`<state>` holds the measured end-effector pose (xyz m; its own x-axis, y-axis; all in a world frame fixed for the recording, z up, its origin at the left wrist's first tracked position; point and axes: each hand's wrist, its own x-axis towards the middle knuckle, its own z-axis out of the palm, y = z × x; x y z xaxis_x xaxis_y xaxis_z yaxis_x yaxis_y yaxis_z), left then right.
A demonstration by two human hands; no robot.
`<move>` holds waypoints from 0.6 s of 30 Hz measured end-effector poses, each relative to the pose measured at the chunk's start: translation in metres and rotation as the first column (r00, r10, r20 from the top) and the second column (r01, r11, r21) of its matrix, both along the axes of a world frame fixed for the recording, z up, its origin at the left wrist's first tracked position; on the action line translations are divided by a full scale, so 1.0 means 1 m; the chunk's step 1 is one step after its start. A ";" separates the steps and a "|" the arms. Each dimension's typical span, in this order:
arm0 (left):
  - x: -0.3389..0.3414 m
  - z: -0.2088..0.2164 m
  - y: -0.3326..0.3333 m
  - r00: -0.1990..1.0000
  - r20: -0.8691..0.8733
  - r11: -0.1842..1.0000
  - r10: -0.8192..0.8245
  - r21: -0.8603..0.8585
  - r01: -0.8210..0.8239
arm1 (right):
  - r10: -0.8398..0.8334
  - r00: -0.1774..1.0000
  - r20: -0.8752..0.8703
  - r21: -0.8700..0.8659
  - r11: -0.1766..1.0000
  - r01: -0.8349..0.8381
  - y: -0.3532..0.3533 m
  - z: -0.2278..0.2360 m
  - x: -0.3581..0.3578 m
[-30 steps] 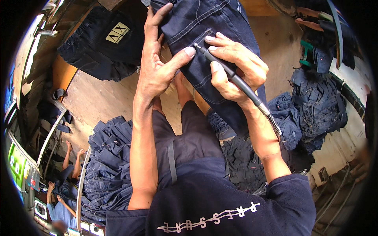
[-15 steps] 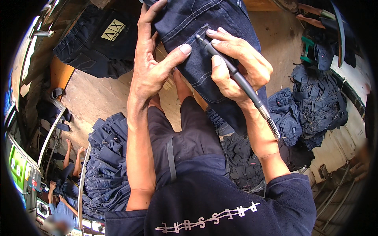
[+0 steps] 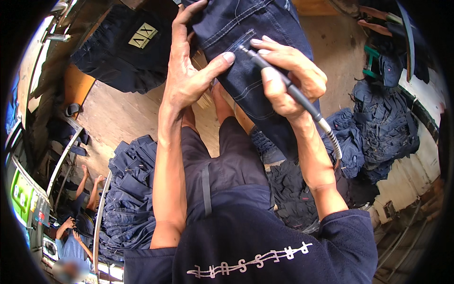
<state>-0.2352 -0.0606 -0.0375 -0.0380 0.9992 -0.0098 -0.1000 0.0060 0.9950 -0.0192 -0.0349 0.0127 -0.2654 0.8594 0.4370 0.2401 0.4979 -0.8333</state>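
A dark blue denim garment point(image 3: 257, 92) with pale stitching is stretched out in front of me, over my lap. My left hand point(image 3: 187, 87) grips its left edge, thumb pressed on top beside a short stitched slot with worn, whitened edges; the other fingers go partly behind the cloth. Between the thumb and fingers of my right hand point(image 3: 300, 78) is a black pen-shaped rotary tool point(image 3: 283, 80), with a small metal tip and a springy metal sleeve at its back end. The tip is at the slot's lower edge; whether it touches the cloth I cannot tell.
Another dark garment with a pale patch point(image 3: 143, 36) hangs at the upper left. Piles of folded denim point(image 3: 127, 199) and crumpled dark clothes point(image 3: 385, 128) flank me. A green stool point(image 3: 371, 61) stands at the right. A co-worker point(image 3: 78, 234) sits at the lower left.
The tool's tip has shifted slightly down, away from the slot, and my right thumb has moved a little along the grip. The whole view has drifted slightly right.
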 end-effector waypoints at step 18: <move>0.002 0.074 0.142 0.428 -0.803 0.899 -0.414 -0.287 0.332 | -0.875 0.482 0.055 -0.383 0.427 0.819 -0.196 0.029 0.125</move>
